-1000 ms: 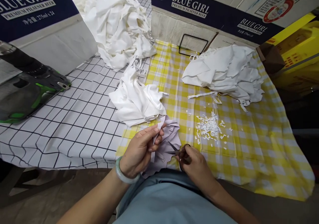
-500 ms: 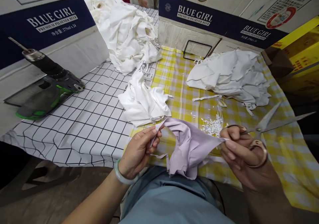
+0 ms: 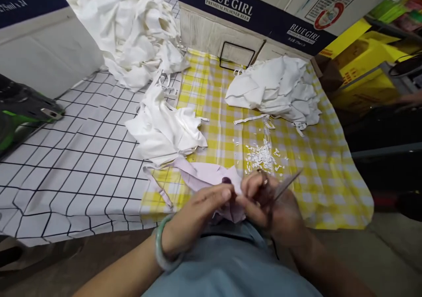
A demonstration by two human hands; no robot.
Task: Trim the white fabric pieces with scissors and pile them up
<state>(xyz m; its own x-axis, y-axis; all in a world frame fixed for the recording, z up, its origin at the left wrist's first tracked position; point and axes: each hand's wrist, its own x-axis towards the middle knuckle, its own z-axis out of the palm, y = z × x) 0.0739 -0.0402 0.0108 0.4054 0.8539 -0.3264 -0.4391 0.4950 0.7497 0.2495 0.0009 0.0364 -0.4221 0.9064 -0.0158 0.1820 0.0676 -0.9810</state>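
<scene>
A lilac cloth garment (image 3: 204, 174) with a thin strap (image 3: 160, 189) lies partly on the yellow checked cloth, its near edge up at my hands. My left hand (image 3: 198, 211), a pale green bangle at its wrist, is closed on this near edge. Close beside it, my right hand (image 3: 280, 211) has its fingers through the handles of the scissors (image 3: 287, 185), whose blades point up and right. Its fingertips meet the left ones at the lilac fabric; their exact grip is blurred. Small white clippings (image 3: 262, 156) are scattered just beyond.
White garments lie in a small heap (image 3: 168, 125), a stack (image 3: 277, 90) at right and a large pile (image 3: 132, 33) behind. Beer cartons (image 3: 227, 24) stand at the back and left. A cordless drill (image 3: 26, 108) is at the left edge.
My hands have come together, and the lilac garment, held stretched between them before, now lies lower and leftward on the table. The scissors have turned in my right hand. The view has shifted right.
</scene>
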